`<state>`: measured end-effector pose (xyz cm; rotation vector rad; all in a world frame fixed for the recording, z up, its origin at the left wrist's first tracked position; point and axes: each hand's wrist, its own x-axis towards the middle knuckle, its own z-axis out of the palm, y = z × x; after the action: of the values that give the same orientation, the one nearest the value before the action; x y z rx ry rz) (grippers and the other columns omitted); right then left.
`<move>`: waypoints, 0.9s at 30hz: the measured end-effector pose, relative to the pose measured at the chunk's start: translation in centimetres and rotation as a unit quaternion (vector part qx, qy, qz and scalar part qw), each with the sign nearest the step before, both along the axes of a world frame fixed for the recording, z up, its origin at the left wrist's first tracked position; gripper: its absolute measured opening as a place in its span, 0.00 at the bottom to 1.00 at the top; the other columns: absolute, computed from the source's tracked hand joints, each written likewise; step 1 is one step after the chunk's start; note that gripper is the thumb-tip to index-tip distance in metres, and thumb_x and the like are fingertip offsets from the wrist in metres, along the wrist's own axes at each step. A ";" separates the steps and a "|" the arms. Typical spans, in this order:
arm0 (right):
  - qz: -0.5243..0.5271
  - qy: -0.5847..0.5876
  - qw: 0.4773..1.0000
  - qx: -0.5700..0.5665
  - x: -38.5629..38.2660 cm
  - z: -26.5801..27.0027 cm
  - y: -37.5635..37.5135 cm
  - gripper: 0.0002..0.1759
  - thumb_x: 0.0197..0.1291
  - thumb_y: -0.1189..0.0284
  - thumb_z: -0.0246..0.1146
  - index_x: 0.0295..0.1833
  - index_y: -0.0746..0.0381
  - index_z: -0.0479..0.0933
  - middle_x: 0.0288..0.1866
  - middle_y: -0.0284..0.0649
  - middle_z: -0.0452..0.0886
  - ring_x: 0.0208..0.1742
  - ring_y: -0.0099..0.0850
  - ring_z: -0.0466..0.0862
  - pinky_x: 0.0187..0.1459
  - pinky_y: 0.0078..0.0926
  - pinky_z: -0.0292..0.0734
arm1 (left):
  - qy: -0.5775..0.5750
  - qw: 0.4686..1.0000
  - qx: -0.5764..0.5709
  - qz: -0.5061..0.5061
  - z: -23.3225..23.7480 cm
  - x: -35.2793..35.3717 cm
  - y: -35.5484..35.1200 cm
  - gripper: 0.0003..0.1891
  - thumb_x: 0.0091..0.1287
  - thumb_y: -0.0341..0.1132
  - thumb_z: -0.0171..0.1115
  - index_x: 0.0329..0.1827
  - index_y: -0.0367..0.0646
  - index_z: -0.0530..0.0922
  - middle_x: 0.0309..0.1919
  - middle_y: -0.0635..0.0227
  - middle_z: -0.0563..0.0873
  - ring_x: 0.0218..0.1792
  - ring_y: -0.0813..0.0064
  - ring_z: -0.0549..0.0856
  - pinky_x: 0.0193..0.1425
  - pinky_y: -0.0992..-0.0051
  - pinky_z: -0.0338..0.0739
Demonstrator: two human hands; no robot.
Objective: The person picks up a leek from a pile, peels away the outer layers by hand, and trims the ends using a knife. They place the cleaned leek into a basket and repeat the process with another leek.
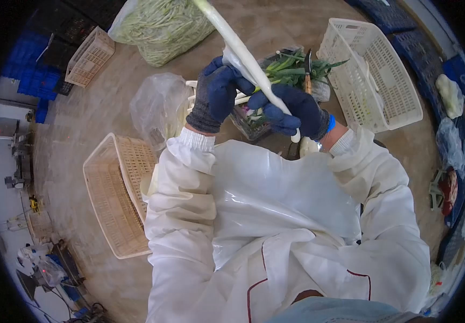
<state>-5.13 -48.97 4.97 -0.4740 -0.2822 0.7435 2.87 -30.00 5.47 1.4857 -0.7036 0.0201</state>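
A long white leek [246, 59] runs slantwise between my two gloved hands, its green end beyond the top of the view. My left hand [219, 91] is closed on a loose strip of its outer layer at mid-length. Fingers of my right hand [297, 110] wrap round the white lower end, with the tip poking out below. A knife [308, 72] with a wooden handle and dark curved blade points upward just behind my right hand; the handle's lower end is hidden by that hand. Behind them lie green leek tops [286, 67] in a dark crate [253, 128].
A white basket [375, 110] stands at right with pale stalks inside, and a cream basket [100, 196] at left. A clear plastic bag [154, 102] sits near my left hand. Farther off are a big bag of green vegetables [162, 32] and another basket [90, 56].
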 end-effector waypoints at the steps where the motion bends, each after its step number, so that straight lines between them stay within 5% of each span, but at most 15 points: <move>1: 0.030 -0.007 0.998 0.051 0.7 -1.3 -0.2 0.29 0.72 0.57 0.51 0.64 0.73 0.63 0.25 0.36 0.76 0.15 0.19 0.70 0.17 0.16 0.69 | 0.034 0.999 0.016 -0.004 -0.3 0.2 0.2 0.08 0.65 0.25 0.50 0.39 0.31 0.78 0.29 0.62 0.84 0.28 0.74 0.85 0.37 0.75 0.82; 5: 0.070 0.039 0.995 0.064 0.7 -1.6 -0.3 0.30 0.72 0.54 0.49 0.59 0.75 0.65 0.22 0.37 0.75 0.07 0.18 0.64 0.09 0.15 0.61 | 0.075 0.989 0.124 -0.006 -0.8 0.8 0.9 0.09 0.58 0.21 0.57 0.39 0.35 0.82 0.40 0.60 0.85 0.41 0.67 0.86 0.47 0.70 0.81; 7: 0.022 0.011 0.999 -0.025 0.3 -0.5 -0.2 0.30 0.72 0.53 0.50 0.56 0.74 0.67 0.24 0.36 0.76 0.12 0.17 0.67 0.13 0.14 0.64 | 0.053 0.995 0.078 -0.020 0.4 0.0 -0.1 0.11 0.62 0.25 0.56 0.46 0.32 0.80 0.44 0.58 0.85 0.44 0.66 0.86 0.53 0.71 0.79; 9: -0.029 -0.016 0.993 -0.111 0.1 0.2 0.1 0.30 0.71 0.52 0.50 0.54 0.74 0.69 0.27 0.35 0.77 0.16 0.17 0.71 0.17 0.14 0.68 | 0.185 0.973 -0.075 -0.116 1.0 -0.2 -0.4 0.16 0.68 0.30 0.55 0.55 0.30 0.75 0.46 0.57 0.85 0.48 0.66 0.85 0.58 0.71 0.77; 10: 0.037 0.014 0.999 0.000 0.8 -0.3 0.3 0.29 0.71 0.52 0.52 0.52 0.72 0.72 0.35 0.38 0.80 0.25 0.20 0.77 0.25 0.16 0.74 | 0.251 0.951 -0.128 -0.130 1.8 -0.7 -0.8 0.16 0.68 0.30 0.56 0.55 0.30 0.74 0.45 0.57 0.85 0.47 0.66 0.85 0.56 0.71 0.78; 11: -0.008 0.026 0.998 -0.049 0.7 -0.3 0.7 0.28 0.71 0.53 0.52 0.53 0.71 0.72 0.38 0.39 0.81 0.28 0.22 0.78 0.28 0.18 0.76 | 0.315 0.921 -0.180 -0.144 2.2 -1.1 -1.1 0.16 0.68 0.31 0.57 0.55 0.31 0.74 0.43 0.57 0.86 0.45 0.66 0.85 0.55 0.71 0.78; 13: -0.099 0.049 0.983 -0.144 0.4 0.0 1.4 0.25 0.71 0.56 0.53 0.55 0.69 0.72 0.43 0.42 0.81 0.34 0.27 0.81 0.34 0.21 0.79 | 0.266 0.955 -0.113 -0.067 1.4 -1.0 -1.3 0.13 0.68 0.32 0.59 0.50 0.32 0.76 0.40 0.59 0.86 0.41 0.69 0.85 0.49 0.71 0.79; 16: -0.231 -0.171 0.898 -0.334 1.7 -0.3 -0.2 0.23 0.70 0.63 0.55 0.63 0.65 0.69 0.52 0.42 0.80 0.43 0.28 0.82 0.45 0.27 0.80 | 0.138 0.982 0.116 0.057 1.4 -0.9 -1.4 0.10 0.66 0.33 0.63 0.43 0.35 0.77 0.35 0.62 0.85 0.35 0.72 0.84 0.40 0.71 0.78; 18: -0.339 -0.192 0.868 -0.307 3.5 -0.9 -1.4 0.21 0.68 0.64 0.58 0.61 0.64 0.74 0.46 0.37 0.83 0.40 0.23 0.82 0.44 0.22 0.79 | -0.071 0.954 0.261 0.127 -0.2 -0.7 -1.6 0.10 0.63 0.35 0.67 0.36 0.37 0.77 0.29 0.65 0.82 0.31 0.76 0.81 0.35 0.72 0.75; 21: -0.302 -0.271 0.741 -0.535 3.2 2.6 -4.0 0.22 0.68 0.71 0.54 0.66 0.63 0.69 0.54 0.36 0.81 0.51 0.27 0.81 0.52 0.22 0.76 | -0.365 0.877 0.289 0.119 -0.7 -1.2 -2.7 0.11 0.61 0.33 0.69 0.34 0.36 0.76 0.26 0.66 0.79 0.29 0.80 0.78 0.35 0.75 0.73; 22: -0.315 -0.234 0.744 -0.541 3.1 3.1 -4.2 0.20 0.68 0.70 0.55 0.64 0.63 0.72 0.52 0.36 0.82 0.49 0.26 0.81 0.51 0.22 0.76 | -0.331 0.906 0.226 0.140 -1.3 -1.3 -3.3 0.09 0.60 0.30 0.69 0.30 0.38 0.75 0.25 0.70 0.77 0.28 0.82 0.76 0.34 0.77 0.72; 24: -0.339 -0.191 0.766 -0.512 3.3 3.2 -4.9 0.18 0.67 0.68 0.57 0.59 0.63 0.77 0.50 0.36 0.83 0.48 0.25 0.81 0.50 0.22 0.76 | -0.001 0.984 0.150 0.092 -0.9 -0.9 -2.8 0.09 0.58 0.29 0.69 0.29 0.39 0.76 0.25 0.71 0.78 0.28 0.82 0.77 0.34 0.77 0.73; 25: -0.348 -0.186 0.784 -0.479 3.5 3.0 -5.3 0.17 0.67 0.68 0.57 0.58 0.63 0.78 0.50 0.36 0.83 0.48 0.25 0.81 0.50 0.22 0.76 | 0.166 0.978 0.105 0.064 -0.4 -0.5 -2.4 0.08 0.58 0.28 0.69 0.29 0.39 0.76 0.25 0.72 0.78 0.28 0.82 0.77 0.34 0.77 0.73; 27: -0.354 -0.204 0.813 -0.414 3.2 2.7 -5.9 0.17 0.65 0.68 0.61 0.56 0.63 0.79 0.48 0.36 0.83 0.48 0.24 0.82 0.50 0.22 0.77 | 0.098 0.980 0.125 0.116 -0.4 0.7 -1.6 0.08 0.57 0.27 0.70 0.28 0.41 0.76 0.26 0.72 0.78 0.25 0.83 0.77 0.30 0.77 0.75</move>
<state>-1.93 -54.85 7.67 -1.4915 -0.1394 -0.0346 3.54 -31.59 5.09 1.7771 -0.3797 -0.0378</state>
